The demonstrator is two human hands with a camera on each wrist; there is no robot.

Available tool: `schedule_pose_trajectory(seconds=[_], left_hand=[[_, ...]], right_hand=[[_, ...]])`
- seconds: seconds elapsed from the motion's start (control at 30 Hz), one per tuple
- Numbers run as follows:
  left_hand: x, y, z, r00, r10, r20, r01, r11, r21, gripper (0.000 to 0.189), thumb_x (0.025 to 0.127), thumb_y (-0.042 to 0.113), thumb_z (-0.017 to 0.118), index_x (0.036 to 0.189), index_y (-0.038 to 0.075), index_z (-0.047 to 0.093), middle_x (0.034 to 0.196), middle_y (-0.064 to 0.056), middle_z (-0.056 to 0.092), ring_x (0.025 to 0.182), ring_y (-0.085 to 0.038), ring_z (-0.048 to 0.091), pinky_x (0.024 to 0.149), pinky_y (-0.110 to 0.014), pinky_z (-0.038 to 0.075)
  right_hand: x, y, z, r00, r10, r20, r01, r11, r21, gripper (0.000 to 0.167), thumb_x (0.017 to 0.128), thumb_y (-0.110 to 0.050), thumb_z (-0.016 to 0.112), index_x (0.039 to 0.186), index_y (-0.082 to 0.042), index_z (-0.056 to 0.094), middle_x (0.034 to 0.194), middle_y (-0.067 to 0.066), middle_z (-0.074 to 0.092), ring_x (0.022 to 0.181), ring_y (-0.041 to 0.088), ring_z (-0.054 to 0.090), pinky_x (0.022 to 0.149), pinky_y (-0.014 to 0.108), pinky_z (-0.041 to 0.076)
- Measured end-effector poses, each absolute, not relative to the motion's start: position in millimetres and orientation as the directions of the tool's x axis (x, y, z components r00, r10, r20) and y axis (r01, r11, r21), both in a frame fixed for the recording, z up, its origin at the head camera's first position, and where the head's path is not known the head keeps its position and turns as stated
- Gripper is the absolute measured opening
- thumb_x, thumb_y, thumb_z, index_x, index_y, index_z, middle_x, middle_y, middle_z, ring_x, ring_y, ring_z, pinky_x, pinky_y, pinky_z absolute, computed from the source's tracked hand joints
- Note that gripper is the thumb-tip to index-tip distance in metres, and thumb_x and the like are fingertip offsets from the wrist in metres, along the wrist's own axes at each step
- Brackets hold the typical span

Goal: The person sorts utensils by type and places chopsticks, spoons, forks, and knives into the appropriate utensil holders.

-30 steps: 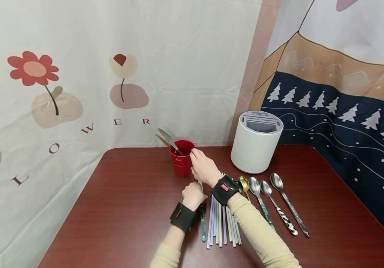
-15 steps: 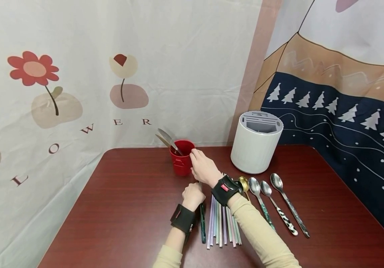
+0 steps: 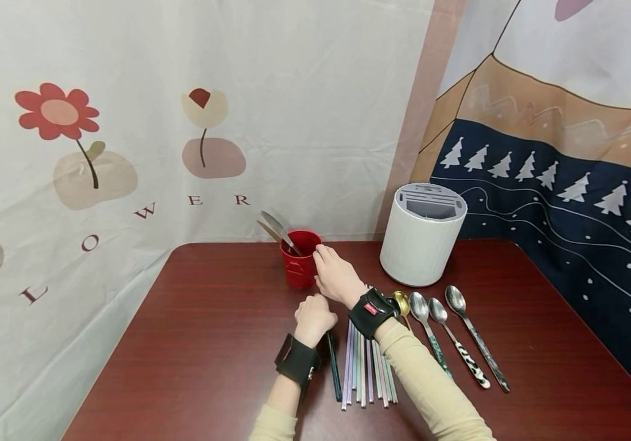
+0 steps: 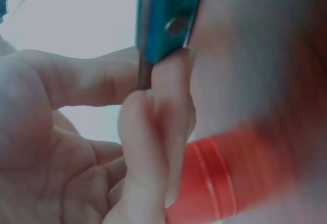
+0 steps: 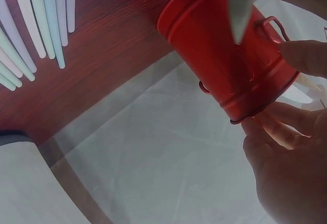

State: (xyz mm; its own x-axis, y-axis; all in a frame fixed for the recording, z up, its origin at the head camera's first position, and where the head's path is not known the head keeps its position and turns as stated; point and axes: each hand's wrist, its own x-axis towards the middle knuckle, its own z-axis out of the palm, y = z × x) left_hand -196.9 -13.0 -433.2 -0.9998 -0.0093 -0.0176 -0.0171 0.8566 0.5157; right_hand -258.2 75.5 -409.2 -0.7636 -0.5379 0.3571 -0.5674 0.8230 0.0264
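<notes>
My left hand (image 3: 315,320) pinches a table knife by its metal neck, between thumb and fingers. The knife's teal, riveted handle (image 4: 171,19) points back toward me in the head view. Part of its silver blade (image 5: 242,9) shows in front of the bucket in the right wrist view; my hand hides it in the head view. At the right of the small red metal bucket (image 3: 298,269), my right hand (image 3: 338,275) holds its rim, thumb by a side loop handle (image 5: 275,28). Two flat pieces of cutlery (image 3: 275,226) lean out of the bucket to the left.
Several pastel chopsticks (image 3: 369,373) lie right of the knife, partly under my right forearm. Spoons, among them a gold spoon (image 3: 402,301) and a silver spoon (image 3: 455,300), lie farther right. A white cylindrical holder (image 3: 421,245) stands behind them, near the back edge.
My left hand has moved slightly up and away from me with the knife, whose handle now slants more. My right hand stays at the bucket, which has not moved.
</notes>
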Motion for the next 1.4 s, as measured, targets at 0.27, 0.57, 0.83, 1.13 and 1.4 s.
schedule_pose_trajectory(seconds=[0.27, 0.57, 0.83, 1.13, 1.4], left_hand=[[-192, -26, -415, -1.000, -0.023, 0.012, -0.014, 0.859, 0.511, 0.015, 0.076, 0.014, 0.066, 0.077, -0.001, 0.061, 0.084, -0.022, 0.067, 0.075, -0.039, 0.064, 0.060, -0.049, 0.052], [-187, -43, -397, -0.987, -0.104, 0.119, -0.027, 0.851, 0.525, 0.015, 0.077, 0.010, 0.063, 0.083, -0.003, 0.059, 0.073, -0.022, 0.064, 0.065, -0.040, 0.062, 0.055, -0.048, 0.052], [-183, -49, -385, -0.945, -0.178, 0.275, -0.002, 0.842, 0.539, 0.025, 0.083, 0.013, 0.067, 0.098, -0.004, 0.059, 0.075, -0.022, 0.065, 0.059, -0.037, 0.062, 0.050, -0.043, 0.051], [-179, -50, -372, -0.785, -0.247, 0.568, 0.146, 0.818, 0.556, 0.018, 0.086, 0.014, 0.067, 0.091, 0.002, 0.055, 0.068, -0.016, 0.065, 0.054, -0.037, 0.061, 0.044, -0.041, 0.046], [-180, -47, -368, -0.599, -0.292, 0.746, 0.253, 0.814, 0.523, 0.017, 0.087, 0.015, 0.067, 0.086, 0.003, 0.056, 0.067, -0.011, 0.064, 0.051, -0.033, 0.059, 0.048, -0.043, 0.047]], right_hand=[[-258, 75, -410, -0.757, -0.533, 0.377, -0.567, 0.823, 0.024, 0.050, 0.085, -0.015, 0.067, 0.127, 0.005, 0.051, 0.134, 0.019, 0.050, 0.125, 0.031, 0.049, 0.090, 0.038, 0.053], [-259, 75, -411, -0.758, -0.535, 0.372, -0.557, 0.829, 0.058, 0.051, 0.085, -0.016, 0.068, 0.127, 0.005, 0.051, 0.133, 0.018, 0.050, 0.123, 0.030, 0.050, 0.092, 0.036, 0.053], [-259, 74, -412, -0.759, -0.537, 0.369, -0.548, 0.832, 0.084, 0.051, 0.086, -0.018, 0.066, 0.128, 0.005, 0.050, 0.134, 0.018, 0.051, 0.124, 0.030, 0.050, 0.090, 0.037, 0.054], [-259, 74, -413, -0.729, -0.540, 0.421, -0.552, 0.827, 0.105, 0.050, 0.083, -0.018, 0.070, 0.124, 0.005, 0.053, 0.129, 0.018, 0.054, 0.119, 0.030, 0.053, 0.087, 0.036, 0.055], [-259, 75, -413, -0.714, -0.561, 0.419, -0.556, 0.818, 0.147, 0.050, 0.084, -0.019, 0.069, 0.124, 0.006, 0.054, 0.130, 0.018, 0.054, 0.119, 0.030, 0.053, 0.089, 0.035, 0.054]])
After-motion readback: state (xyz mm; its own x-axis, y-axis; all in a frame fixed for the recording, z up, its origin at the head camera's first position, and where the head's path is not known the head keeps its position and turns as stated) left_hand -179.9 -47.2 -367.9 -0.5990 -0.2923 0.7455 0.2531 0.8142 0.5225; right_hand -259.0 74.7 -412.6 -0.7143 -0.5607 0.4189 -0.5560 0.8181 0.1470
